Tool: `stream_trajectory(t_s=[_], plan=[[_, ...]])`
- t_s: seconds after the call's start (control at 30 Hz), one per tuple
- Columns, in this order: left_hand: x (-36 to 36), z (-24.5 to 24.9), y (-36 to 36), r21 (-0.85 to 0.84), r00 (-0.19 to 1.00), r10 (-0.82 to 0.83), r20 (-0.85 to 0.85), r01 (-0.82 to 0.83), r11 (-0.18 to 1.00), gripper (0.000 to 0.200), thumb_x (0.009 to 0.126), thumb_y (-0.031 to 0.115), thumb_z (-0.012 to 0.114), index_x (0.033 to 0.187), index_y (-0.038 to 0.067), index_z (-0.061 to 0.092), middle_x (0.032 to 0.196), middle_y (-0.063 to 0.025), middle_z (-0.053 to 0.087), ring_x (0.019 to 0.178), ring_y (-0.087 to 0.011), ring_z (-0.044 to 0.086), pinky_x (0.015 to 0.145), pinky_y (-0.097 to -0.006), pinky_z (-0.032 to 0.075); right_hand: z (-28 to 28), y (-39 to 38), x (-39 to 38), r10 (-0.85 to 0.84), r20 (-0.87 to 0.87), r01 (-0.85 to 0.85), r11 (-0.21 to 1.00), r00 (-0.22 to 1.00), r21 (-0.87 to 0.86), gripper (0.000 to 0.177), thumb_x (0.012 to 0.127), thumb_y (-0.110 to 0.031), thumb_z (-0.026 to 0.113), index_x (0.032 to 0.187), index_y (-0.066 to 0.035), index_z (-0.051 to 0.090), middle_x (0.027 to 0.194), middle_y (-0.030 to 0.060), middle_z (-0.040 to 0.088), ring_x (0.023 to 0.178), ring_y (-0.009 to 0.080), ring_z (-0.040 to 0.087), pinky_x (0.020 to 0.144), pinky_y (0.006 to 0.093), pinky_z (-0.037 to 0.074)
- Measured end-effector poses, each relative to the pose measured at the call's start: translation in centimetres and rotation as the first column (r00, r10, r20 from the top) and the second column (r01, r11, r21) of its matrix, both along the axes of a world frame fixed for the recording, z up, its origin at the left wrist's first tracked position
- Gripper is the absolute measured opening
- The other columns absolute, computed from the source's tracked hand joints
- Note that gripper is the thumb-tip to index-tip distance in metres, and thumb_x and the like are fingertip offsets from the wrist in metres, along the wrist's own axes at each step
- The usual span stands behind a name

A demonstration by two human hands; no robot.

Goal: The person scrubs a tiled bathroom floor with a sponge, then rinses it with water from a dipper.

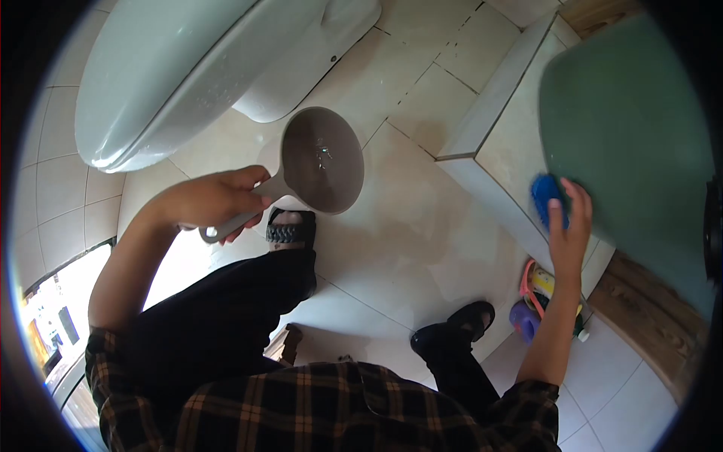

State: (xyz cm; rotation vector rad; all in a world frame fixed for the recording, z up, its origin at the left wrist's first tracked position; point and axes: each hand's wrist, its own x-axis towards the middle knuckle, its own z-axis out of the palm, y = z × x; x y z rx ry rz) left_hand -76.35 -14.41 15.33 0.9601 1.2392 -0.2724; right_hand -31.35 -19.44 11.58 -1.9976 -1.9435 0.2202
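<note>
My left hand (226, 200) is closed around the handle of a grey-brown water dipper (301, 169), which hangs over the floor beside the toilet. A small glint shows inside the dipper's bowl, perhaps water. At the right, my right hand (570, 218) grips a blue scrub brush (544, 197) with thumb and fingers. The brush is at the tiled ledge (508, 135), close against a large green tub or basin (625, 113). The brush's underside is hidden.
A white toilet (188, 68) fills the upper left. Several bottles, one a purple container (524, 319), stand at the foot of the ledge under my right forearm. Wet-looking tiles (392, 218) cover the floor, and a wooden edge (640, 309) lies at the right.
</note>
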Motion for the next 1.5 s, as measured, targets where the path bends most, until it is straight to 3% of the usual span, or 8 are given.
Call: stream_trajectory(t_s=[0.2, 0.53, 0.67, 1.03, 1.2, 1.3, 1.4, 1.5], plan=[[1.5, -0.8, -2.2, 0.164, 0.98, -0.162, -0.118, 0.18, 0.97, 0.03, 0.087, 0.016, 0.044, 0.112, 0.001, 0.039, 0.071, -0.0069, 0.052, 0.051, -0.0124, 0.052, 0.042, -0.0271, 0.043, -6.3, -4.5, 0.5, -0.183, 0.392, 0.123, 0.977, 0.901, 0.174, 0.042, 0.081, -0.027, 0.055, 0.121, -0.019, 0.046, 0.122, 0.0109, 0.044, 0.109, 0.0323, 0.042, 0.089, 0.0474, 0.031], [8.3, -1.4, -5.5, 0.573, 0.79, -0.569, -0.227, 0.581, 0.578, 0.028, 0.084, 0.014, 0.048, 0.105, -0.001, 0.037, 0.078, -0.0218, 0.055, 0.078, -0.0387, 0.054, 0.069, -0.0436, 0.04, -14.8, -13.7, -1.1, -0.541, -0.119, 0.541, 0.747, 0.833, 0.388, 0.049, 0.079, -0.03, 0.059, 0.121, -0.012, 0.041, 0.108, 0.0189, 0.048, 0.096, 0.0396, 0.048, 0.08, 0.0467, 0.04], [7.0, -2.4, -5.9, 0.649, 0.793, -0.525, -0.31, 0.58, 0.492, 0.028, 0.083, 0.012, 0.049, 0.105, 0.001, 0.037, 0.076, -0.0222, 0.055, 0.078, -0.0388, 0.054, 0.068, -0.0445, 0.04, -19.1, -18.7, 0.1, -0.751, -0.244, 0.75, 0.651, 0.613, -0.117, 0.054, 0.08, -0.033, 0.057, 0.124, -0.011, 0.033, 0.11, 0.0266, 0.043, 0.097, 0.0418, 0.048, 0.085, 0.0445, 0.04], [2.3, 0.3, -4.5, 0.464, 0.936, -0.186, -0.299, 0.313, 0.829, 0.025, 0.085, 0.013, 0.046, 0.105, 0.0, 0.041, 0.067, -0.01, 0.052, 0.056, -0.0216, 0.053, 0.051, -0.0317, 0.043, -27.5, -17.4, -1.9, -0.901, 0.016, 0.901, 0.434, 0.433, 0.005, 0.053, 0.079, -0.035, 0.058, 0.123, -0.013, 0.038, 0.104, 0.0235, 0.047, 0.094, 0.039, 0.049, 0.077, 0.0454, 0.043], [1.7, 0.3, -5.1, 0.334, 0.997, 0.06, -0.054, -0.038, 0.942, 0.027, 0.087, 0.014, 0.042, 0.111, 0.002, 0.041, 0.061, -0.0006, 0.045, 0.045, -0.0071, 0.043, 0.038, -0.0224, 0.036, -26.8, -14.5, -14.2, -0.266, 0.128, 0.282, 0.95, 0.956, -0.132, 0.05, 0.079, -0.033, 0.055, 0.122, -0.01, 0.044, 0.115, 0.0227, 0.046, 0.103, 0.0377, 0.046, 0.087, 0.0477, 0.037], [0.1, -0.1, -5.6, 0.228, 0.986, 0.157, 0.049, -0.164, 0.96, 0.028, 0.087, 0.013, 0.042, 0.112, 0.003, 0.04, 0.06, -0.0007, 0.044, 0.043, -0.0073, 0.043, 0.037, -0.0217, 0.037, -25.7, -16.9, -12.8, 0.323, -0.137, -0.327, 0.945, 0.936, -0.008, 0.046, 0.075, -0.026, 0.059, 0.119, -0.015, 0.048, 0.106, 0.0212, 0.05, 0.097, 0.0348, 0.048, 0.082, 0.046, 0.04], [-1.8, -0.3, -6.3, 0.13, 0.974, 0.175, 0.144, -0.194, 0.972, 0.03, 0.087, 0.015, 0.042, 0.113, 0.001, 0.039, 0.061, -0.0021, 0.045, 0.04, -0.0075, 0.043, 0.033, -0.0199, 0.036, -27.7, -19.6, -3.7, -0.061, 0.339, 0.118, 0.982, 0.939, -0.147, 0.044, 0.079, -0.033, 0.054, 0.118, -0.013, 0.05, 0.103, 0.019, 0.051, 0.094, 0.0333, 0.049, 0.077, 0.0452, 0.041], [-4.2, -0.1, -6.8, 0.045, 0.939, 0.259, 0.225, -0.276, 0.96, 0.029, 0.088, 0.016, 0.04, 0.113, 0.001, 0.039, 0.061, -0.0027, 0.045, 0.039, -0.0077, 0.044, 0.033, -0.0197, 0.036, -25.2, -19.1, 1.9, -0.859, 0.263, 0.899, 0.413, 0.438, -0.147, 0.05, 0.086, -0.044, 0.041, 0.13, -0.021, 0.036, 0.106, 0.0227, 0.044, 0.091, 0.0376, 0.05, 0.077, 0.0455, 0.043]])
